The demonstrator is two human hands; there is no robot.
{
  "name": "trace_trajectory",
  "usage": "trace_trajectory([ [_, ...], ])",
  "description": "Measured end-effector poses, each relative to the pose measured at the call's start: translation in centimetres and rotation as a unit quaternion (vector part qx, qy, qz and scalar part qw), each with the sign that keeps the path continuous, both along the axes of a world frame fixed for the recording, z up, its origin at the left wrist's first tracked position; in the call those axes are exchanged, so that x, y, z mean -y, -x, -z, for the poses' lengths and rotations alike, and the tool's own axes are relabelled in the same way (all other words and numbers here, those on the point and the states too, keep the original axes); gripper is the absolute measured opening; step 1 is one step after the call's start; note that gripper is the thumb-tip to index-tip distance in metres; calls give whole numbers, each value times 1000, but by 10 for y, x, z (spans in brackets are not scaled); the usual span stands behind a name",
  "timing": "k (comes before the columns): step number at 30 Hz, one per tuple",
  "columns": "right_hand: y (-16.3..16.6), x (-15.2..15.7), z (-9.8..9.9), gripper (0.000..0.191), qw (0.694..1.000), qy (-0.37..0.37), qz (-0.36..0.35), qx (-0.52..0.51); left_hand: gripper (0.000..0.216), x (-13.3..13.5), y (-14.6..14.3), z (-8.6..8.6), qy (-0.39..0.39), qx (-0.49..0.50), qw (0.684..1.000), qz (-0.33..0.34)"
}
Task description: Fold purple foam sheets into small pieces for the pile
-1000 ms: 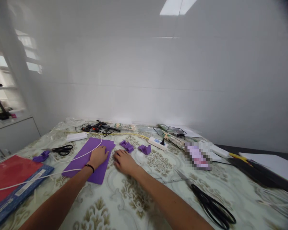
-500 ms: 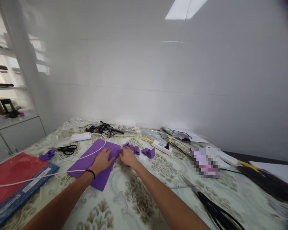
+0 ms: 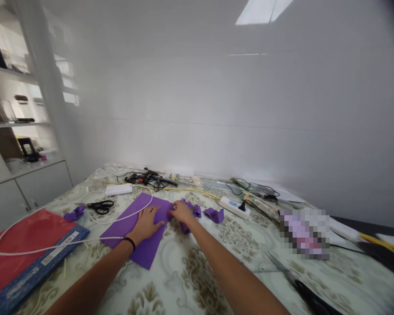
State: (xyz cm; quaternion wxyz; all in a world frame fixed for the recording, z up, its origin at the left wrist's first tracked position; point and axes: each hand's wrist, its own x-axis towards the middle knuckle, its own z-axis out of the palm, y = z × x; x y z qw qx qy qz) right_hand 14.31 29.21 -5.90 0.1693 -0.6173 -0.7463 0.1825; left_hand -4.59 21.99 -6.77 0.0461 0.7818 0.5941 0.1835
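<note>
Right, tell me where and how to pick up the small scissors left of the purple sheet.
Grip the small scissors by their black loops, ideally from above and the right. They lie flat, loops toward the purple sheet and blades pointing left beside a purple scrap, so that approach should keep clear of the tips.

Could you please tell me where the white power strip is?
In the head view, the power strip lies right of centre, near a bent purple piece, right of the right hand.
</note>
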Motion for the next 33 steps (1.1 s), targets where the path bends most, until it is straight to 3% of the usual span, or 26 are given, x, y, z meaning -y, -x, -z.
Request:
trace_trajectory([
  [11,2,1,0,36,999,10,-31,-27,42,-8,-1,-2,16,19,999,-24],
  [19,10,12,-2,37,1000,-22,8,-9,44,-9,-3,-3,9,22,999,-27],
  [28,16,8,-14,35,999,27,0,-39,47,-3,-3,1,10,22,999,-44],
  [33,15,20,-15,36,1000,8,17,-10,47,-3,-6,2,8,28,998,-58],
])
